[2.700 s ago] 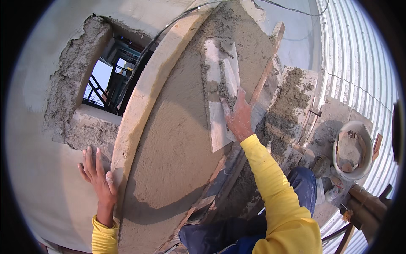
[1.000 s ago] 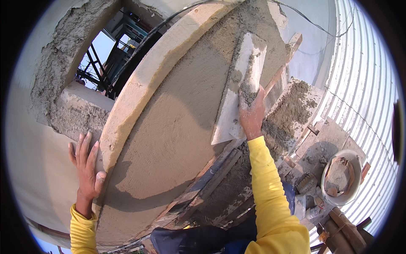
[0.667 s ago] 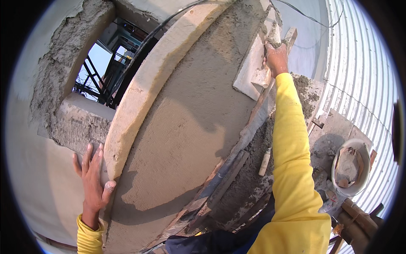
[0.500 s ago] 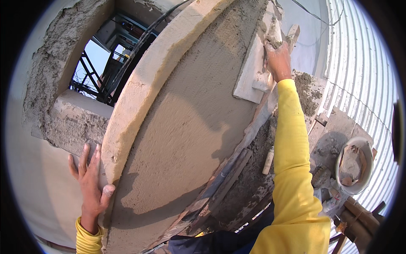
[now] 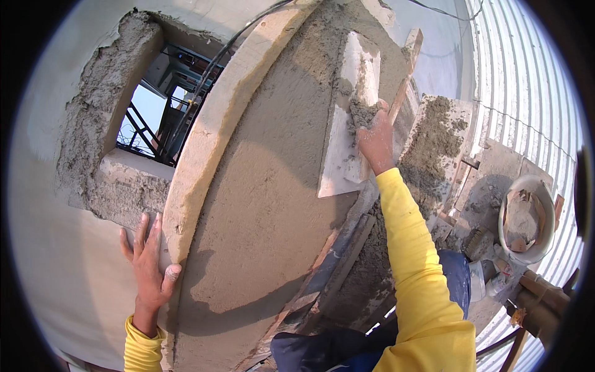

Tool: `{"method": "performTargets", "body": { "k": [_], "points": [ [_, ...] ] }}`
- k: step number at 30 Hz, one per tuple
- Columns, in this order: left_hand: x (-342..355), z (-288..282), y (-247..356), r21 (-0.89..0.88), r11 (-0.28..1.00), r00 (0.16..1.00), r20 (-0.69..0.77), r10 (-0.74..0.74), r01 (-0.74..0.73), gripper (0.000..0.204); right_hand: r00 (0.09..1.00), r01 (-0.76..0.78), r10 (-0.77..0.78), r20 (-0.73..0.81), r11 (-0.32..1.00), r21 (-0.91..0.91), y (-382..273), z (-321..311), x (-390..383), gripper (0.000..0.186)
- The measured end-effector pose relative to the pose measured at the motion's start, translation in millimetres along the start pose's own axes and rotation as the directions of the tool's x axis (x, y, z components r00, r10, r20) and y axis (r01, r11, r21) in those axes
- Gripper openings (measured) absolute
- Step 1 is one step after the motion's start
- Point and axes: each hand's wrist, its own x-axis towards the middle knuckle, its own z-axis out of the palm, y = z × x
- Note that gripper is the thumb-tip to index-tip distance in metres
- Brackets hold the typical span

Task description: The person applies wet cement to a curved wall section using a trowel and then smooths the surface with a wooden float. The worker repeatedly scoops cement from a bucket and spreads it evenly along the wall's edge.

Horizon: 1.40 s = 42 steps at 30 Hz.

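My right hand (image 5: 376, 146) is closed on the handle of a long, pale plastering float (image 5: 334, 158), smeared with wet mortar around the grip. The float lies flat against a grey-brown surface of fresh mortar (image 5: 266, 204), near its right edge. A curved, cream-coloured raised edge (image 5: 201, 149) borders that mortar on the left. My left hand (image 5: 152, 266) rests with spread fingers on the wall beside the lower end of this edge, the thumb on the edge itself. It holds nothing.
A rough-edged window opening (image 5: 145, 124) is at upper left, with a black cable (image 5: 217, 59) crossing it. Mortar lumps (image 5: 431, 149) lie on boards at right. Beyond them are a bucket (image 5: 527, 217), a brush (image 5: 477, 243) and corrugated metal sheeting (image 5: 527, 93).
My right hand has drawn the float nearer to me and leftward, from the upper right edge further onto the mortar. My left hand stays against the edge; the view has shifted slightly.
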Motion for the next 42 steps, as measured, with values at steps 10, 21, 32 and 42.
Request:
{"method": "performTargets", "body": {
  "k": [10, 21, 32, 42],
  "points": [
    [-10, 1, 3, 0.010, 0.998, 0.998, 0.010, -0.058, 0.058, 0.082, 0.991, -0.122, 0.114, 0.064, 0.983, 0.140, -62, -37, 140, 0.060],
    [-2, 1, -1, 0.001, 1.000, 1.000, 0.000, -0.022, 0.022, 0.082, 0.967, 0.242, -0.242, -0.074, 0.970, -0.008, -12, 3, -19, 0.074],
    [-2, 5, 2, -0.004, 0.999, 0.999, 0.003, -0.046, 0.046, 0.083, 0.996, 0.059, -0.062, -0.070, 0.997, -0.040, -22, -15, 216, 0.061],
    [-1, 5, -2, 0.005, 1.000, 1.000, -0.017, -0.023, 0.023, 0.077, 0.977, 0.187, -0.188, -0.103, 0.982, -0.017, -10, -9, 69, 0.073]
  ]
}}
